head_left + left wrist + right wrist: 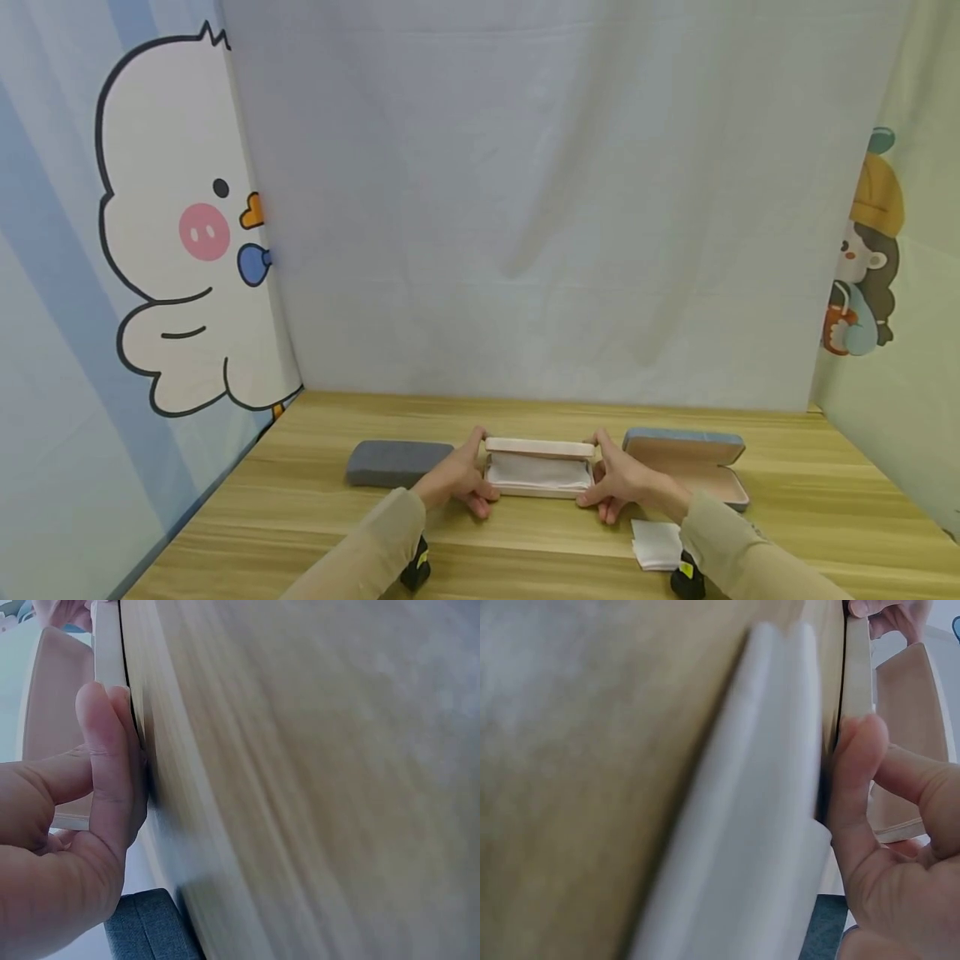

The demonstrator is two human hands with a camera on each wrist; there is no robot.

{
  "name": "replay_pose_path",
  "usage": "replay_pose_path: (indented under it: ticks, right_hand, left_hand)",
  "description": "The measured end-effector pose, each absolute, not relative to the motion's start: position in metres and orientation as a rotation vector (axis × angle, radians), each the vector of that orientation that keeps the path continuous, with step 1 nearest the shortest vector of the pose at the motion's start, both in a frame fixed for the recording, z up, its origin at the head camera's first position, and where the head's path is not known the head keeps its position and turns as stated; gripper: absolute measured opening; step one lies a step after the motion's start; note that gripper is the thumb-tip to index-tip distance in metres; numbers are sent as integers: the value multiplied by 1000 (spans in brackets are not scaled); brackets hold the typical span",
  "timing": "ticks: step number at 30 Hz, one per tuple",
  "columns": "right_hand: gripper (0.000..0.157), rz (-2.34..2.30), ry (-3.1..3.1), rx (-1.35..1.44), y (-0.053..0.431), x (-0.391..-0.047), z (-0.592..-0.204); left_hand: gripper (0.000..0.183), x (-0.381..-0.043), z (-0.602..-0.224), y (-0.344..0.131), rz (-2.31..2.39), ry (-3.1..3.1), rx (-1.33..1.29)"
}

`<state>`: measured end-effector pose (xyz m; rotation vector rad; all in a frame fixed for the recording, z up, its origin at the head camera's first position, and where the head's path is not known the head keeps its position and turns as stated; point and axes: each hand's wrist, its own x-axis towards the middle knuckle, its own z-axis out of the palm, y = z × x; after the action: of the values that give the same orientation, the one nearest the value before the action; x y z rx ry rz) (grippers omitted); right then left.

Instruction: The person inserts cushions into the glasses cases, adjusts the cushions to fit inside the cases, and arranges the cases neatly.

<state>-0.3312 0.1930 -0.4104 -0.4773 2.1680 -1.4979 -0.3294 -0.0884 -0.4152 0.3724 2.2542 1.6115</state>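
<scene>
Closed grey case (pixel 396 464); left hand (pixel 461 479), grip clamped on the left end of an open cream case (pixel 540 449). This lies between the hands, about midway between the bench's (pixel 281 517) side edges, long axis parallel to its back edge. Right hand (pixel 622 479), grip clamped on the opposite end; to my eye, neither is nearer.

So the left hand (pixel 465 479) and right hand (pixel 619 481) are both bare, and the left sleeve (pixel 367 546) and right sleeve (pixel 750 550) are matching long beige ones, kinda creased, running down to about the wrists. There's a chunky little black gadget (pixel 415 572) by the left one and a second black gadget (pixel 687 583) by the right, both sporting a bright yellow patch (pixel 423 557).
</scene>
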Motion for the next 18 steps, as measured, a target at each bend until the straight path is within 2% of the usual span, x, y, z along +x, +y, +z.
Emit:
replay_pose_path:
  ticks: [13,18]
  right_hand:
    - [77,-1488,2187,-483,194,-332,-412]
    - [75,-1490,2189,-501,195,-331,-413]
  left_hand:
    - [63,-328,-415,-90,1598,2256,420]
    - [63,-329,-415,-91,1590,2258,438]
